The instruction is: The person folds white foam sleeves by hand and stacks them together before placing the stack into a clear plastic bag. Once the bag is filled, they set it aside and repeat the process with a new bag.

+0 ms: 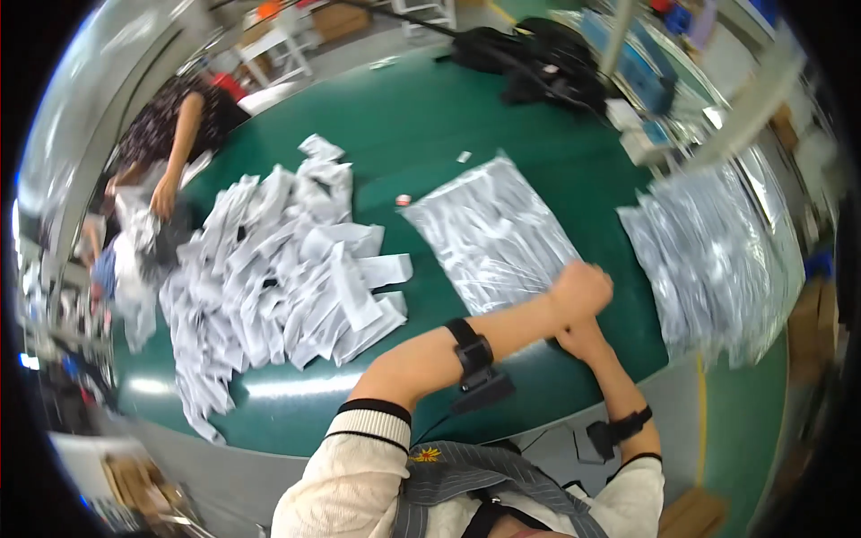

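A clear plastic bag [498, 233] filled with grey-white folded pieces lies flat and slanted on the green table. My left arm reaches across to the right, and my left hand [581, 291] is closed in a fist at the bag's near right corner. Whatever it grips, if anything, is hidden. Just below it, my right hand [583, 339] is close to the left wrist. Its fingers are mostly covered by the left hand and wrist, so their hold cannot be made out. Each forearm wears a black strap with a small device.
Loose grey-white fabric strips [278, 269] are heaped on the left of the table [386, 134]. Filled clear bags [708, 264] are stacked at the right edge. A black bag [547, 63] lies at the far side. At the far left, another person's hand [164, 197] touches plastic.
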A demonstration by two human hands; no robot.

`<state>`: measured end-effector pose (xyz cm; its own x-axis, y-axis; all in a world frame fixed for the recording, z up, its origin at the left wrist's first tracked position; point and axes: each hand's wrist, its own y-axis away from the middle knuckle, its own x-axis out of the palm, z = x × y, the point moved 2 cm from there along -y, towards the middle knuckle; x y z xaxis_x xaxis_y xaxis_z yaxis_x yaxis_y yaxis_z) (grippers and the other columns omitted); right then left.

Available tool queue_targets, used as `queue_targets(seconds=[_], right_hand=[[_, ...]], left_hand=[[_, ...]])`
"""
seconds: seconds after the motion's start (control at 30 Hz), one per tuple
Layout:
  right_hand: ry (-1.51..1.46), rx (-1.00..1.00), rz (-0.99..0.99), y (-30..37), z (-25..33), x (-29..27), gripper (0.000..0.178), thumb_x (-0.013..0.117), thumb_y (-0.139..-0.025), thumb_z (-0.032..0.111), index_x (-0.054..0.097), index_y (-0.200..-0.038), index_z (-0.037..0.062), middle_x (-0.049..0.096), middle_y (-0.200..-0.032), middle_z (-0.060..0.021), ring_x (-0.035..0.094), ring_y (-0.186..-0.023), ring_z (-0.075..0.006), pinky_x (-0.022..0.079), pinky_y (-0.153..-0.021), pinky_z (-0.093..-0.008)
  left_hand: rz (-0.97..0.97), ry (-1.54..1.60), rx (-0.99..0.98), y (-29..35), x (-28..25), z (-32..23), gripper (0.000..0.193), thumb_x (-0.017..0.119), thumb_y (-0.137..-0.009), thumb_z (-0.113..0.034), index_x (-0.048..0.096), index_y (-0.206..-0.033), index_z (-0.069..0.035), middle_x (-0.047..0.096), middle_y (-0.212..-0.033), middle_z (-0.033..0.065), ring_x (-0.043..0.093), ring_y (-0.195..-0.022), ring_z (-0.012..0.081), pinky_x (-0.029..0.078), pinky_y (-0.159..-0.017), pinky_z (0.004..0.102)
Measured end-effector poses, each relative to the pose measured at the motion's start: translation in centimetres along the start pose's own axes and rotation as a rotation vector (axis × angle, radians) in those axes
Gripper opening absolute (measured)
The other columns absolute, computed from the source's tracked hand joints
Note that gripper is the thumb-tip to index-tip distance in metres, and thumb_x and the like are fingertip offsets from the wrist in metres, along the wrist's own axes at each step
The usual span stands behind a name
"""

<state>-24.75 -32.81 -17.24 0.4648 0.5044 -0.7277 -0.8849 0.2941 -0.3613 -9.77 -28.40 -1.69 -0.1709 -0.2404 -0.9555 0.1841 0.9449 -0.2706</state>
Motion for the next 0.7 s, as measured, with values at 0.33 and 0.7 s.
queue_targets(seconds=[0.33,0.7], right_hand=[[-0.589,0.607,0.225,-7.0,7.6,-2.6,0.020,0.058,-0.090,0.018,0.070,-0.087,0.0026,0.066,-0.075,-0.0089,0.064,-0.075,-0.0183,0.049,-0.071,-0.0296],[-0.561,0.255,0.459,-11.4,14.6,-1.0,0.019,0.059,-0.090,0.009,0.069,-0.100,-0.0036,0.072,-0.090,-0.0134,0.067,-0.082,-0.0164,0.049,-0.076,-0.0292]], left_hand=[[-0.191,0.121,-0.146,13.1,-6.6,-1.7,0.024,0.063,-0.080,-0.026,0.062,-0.087,-0.003,0.057,-0.073,0.0071,0.062,-0.070,0.0237,0.048,-0.057,0.0421],[0.013,1.332,-1.156,21.0,-2.2,1.8,0.031,0.057,-0.095,-0.033,0.059,-0.086,-0.003,0.062,-0.073,0.0152,0.060,-0.055,0.0322,0.048,-0.054,0.0396]])
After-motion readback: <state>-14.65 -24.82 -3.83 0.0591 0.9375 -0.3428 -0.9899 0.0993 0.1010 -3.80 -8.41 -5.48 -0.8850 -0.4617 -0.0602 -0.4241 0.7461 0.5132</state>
